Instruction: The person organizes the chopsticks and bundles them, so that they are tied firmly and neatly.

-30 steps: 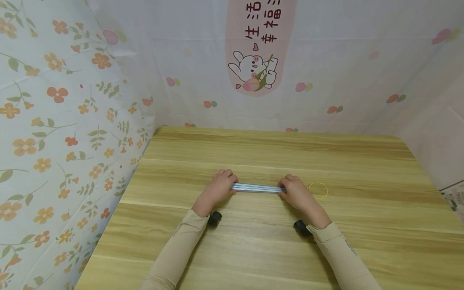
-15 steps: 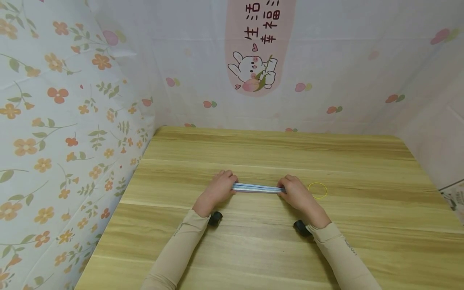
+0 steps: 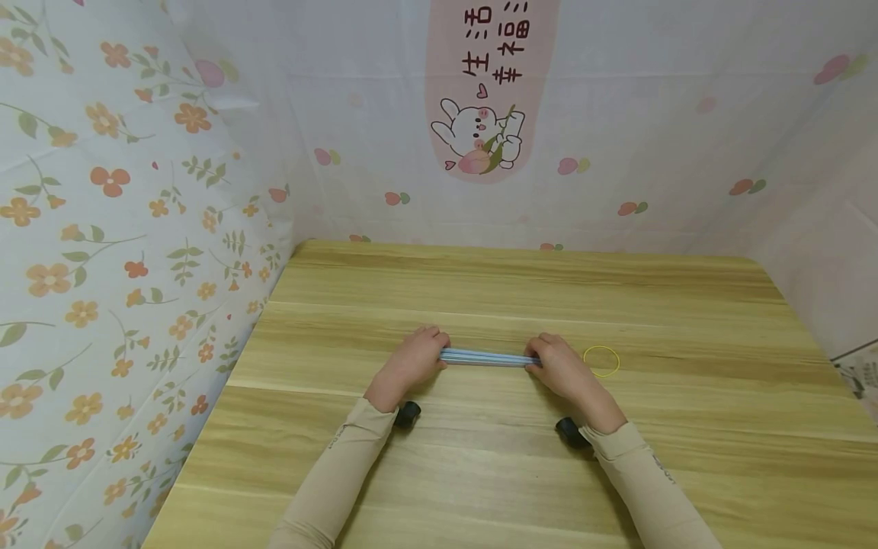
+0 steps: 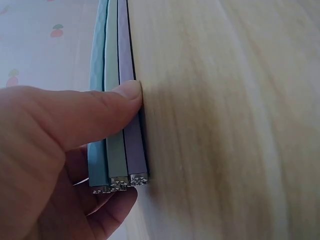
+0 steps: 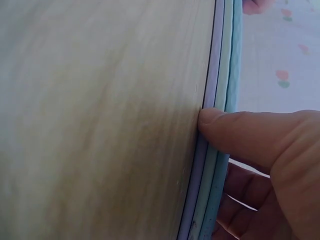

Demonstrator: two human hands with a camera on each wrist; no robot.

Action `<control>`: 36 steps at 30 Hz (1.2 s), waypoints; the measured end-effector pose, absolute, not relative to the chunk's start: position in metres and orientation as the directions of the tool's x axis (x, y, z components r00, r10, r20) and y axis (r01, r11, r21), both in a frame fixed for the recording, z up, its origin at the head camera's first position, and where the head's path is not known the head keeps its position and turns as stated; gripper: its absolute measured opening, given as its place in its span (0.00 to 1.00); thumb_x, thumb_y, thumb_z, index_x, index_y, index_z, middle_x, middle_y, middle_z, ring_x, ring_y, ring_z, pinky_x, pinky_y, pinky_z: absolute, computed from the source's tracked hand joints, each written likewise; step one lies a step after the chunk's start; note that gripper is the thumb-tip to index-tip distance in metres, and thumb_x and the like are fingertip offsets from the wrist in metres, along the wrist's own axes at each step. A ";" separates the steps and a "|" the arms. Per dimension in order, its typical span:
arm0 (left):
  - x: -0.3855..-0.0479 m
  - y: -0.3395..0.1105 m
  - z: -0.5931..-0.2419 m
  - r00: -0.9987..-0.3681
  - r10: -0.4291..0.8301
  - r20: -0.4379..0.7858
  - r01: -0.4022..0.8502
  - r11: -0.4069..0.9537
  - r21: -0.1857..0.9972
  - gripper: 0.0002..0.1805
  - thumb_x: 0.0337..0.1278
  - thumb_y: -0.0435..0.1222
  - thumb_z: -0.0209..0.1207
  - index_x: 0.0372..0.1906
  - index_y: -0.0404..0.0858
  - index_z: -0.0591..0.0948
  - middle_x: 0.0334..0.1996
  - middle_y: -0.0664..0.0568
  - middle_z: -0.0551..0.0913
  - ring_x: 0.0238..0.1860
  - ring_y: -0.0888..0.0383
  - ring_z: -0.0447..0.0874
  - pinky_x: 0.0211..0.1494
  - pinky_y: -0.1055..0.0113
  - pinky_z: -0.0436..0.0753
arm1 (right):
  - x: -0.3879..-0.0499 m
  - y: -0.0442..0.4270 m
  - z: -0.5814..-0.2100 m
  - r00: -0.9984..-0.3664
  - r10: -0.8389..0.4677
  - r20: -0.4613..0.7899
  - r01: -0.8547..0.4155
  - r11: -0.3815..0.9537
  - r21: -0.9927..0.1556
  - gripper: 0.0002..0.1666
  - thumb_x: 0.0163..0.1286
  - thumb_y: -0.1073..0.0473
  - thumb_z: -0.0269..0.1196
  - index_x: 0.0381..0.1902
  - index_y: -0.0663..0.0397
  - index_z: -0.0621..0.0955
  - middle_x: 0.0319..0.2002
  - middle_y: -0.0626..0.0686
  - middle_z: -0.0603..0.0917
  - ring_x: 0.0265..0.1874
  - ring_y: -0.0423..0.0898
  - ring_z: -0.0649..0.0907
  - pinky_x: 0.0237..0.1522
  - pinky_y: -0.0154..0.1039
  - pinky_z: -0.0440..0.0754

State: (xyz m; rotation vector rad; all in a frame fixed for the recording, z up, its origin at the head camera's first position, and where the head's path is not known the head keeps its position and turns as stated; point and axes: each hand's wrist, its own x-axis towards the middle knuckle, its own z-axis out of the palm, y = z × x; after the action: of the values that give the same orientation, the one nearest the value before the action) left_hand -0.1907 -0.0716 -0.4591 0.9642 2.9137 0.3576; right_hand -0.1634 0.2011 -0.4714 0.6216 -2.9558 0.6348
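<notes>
Left hand (image 3: 410,361): fingers and thumb pinch one end of a stack of thin teal, pale green and lilac strips (image 3: 488,357). Right hand (image 3: 561,369): fingers pinch near the other end, so stack spans the gap between. Thin round yellow loop (image 3: 601,347) just right of right fingers, on wood-grain tabletop (image 3: 480,473). White fruit-print cloth (image 3: 604,114) well beyond both hands' fingers. Beige sleeves (image 3: 343,465) behind them.
</notes>
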 end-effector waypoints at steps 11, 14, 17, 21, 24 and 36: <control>-0.190 -0.072 -0.460 -0.801 0.598 0.034 0.594 0.784 0.182 0.14 0.53 0.37 0.67 0.42 0.37 0.80 0.41 0.48 0.79 0.46 0.49 0.76 0.55 0.59 0.74 | -0.163 0.200 -0.469 -0.914 -0.379 0.149 -0.406 0.832 -0.379 0.07 0.55 0.67 0.70 0.32 0.61 0.81 0.29 0.51 0.78 0.32 0.47 0.76 0.37 0.44 0.77; -0.189 -0.071 -0.458 -0.799 0.600 0.037 0.595 0.782 0.184 0.13 0.52 0.36 0.67 0.42 0.36 0.79 0.40 0.48 0.79 0.45 0.49 0.78 0.53 0.59 0.76 | -0.162 0.199 -0.469 -0.912 -0.378 0.157 -0.409 0.831 -0.377 0.07 0.55 0.67 0.69 0.31 0.61 0.81 0.28 0.51 0.77 0.32 0.48 0.76 0.37 0.44 0.77; -0.188 -0.071 -0.457 -0.800 0.599 0.029 0.593 0.782 0.194 0.13 0.53 0.36 0.66 0.41 0.36 0.78 0.39 0.48 0.81 0.43 0.49 0.80 0.50 0.58 0.77 | -0.162 0.199 -0.469 -0.909 -0.383 0.167 -0.418 0.825 -0.380 0.06 0.54 0.69 0.68 0.30 0.61 0.80 0.27 0.51 0.77 0.30 0.47 0.76 0.35 0.43 0.76; -0.186 -0.072 -0.457 -0.797 0.604 0.014 0.595 0.781 0.192 0.13 0.54 0.35 0.65 0.42 0.36 0.77 0.39 0.48 0.82 0.43 0.50 0.82 0.50 0.59 0.78 | -0.163 0.198 -0.470 -0.904 -0.392 0.168 -0.427 0.816 -0.390 0.07 0.53 0.71 0.66 0.30 0.61 0.80 0.27 0.51 0.78 0.29 0.46 0.76 0.35 0.44 0.76; -0.186 -0.072 -0.458 -0.788 0.616 0.021 0.609 0.774 0.174 0.12 0.55 0.35 0.65 0.42 0.35 0.77 0.38 0.47 0.82 0.42 0.50 0.82 0.50 0.59 0.78 | -0.163 0.198 -0.469 -0.904 -0.397 0.157 -0.426 0.816 -0.391 0.07 0.53 0.71 0.66 0.31 0.62 0.80 0.28 0.52 0.79 0.29 0.46 0.77 0.35 0.45 0.76; -0.186 -0.069 -0.461 -0.791 0.612 -0.001 0.607 0.785 0.120 0.12 0.54 0.36 0.64 0.43 0.39 0.78 0.42 0.51 0.82 0.45 0.52 0.80 0.51 0.58 0.77 | -0.163 0.198 -0.470 -0.898 -0.418 0.136 -0.439 0.830 -0.345 0.07 0.52 0.70 0.65 0.31 0.61 0.80 0.27 0.50 0.76 0.29 0.46 0.75 0.34 0.43 0.74</control>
State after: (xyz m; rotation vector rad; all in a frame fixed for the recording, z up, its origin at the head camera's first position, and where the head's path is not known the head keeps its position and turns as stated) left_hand -0.1858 -0.0693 -0.4605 1.0007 2.9305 0.1760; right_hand -0.1630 0.1979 -0.4701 0.6920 -2.9524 0.5775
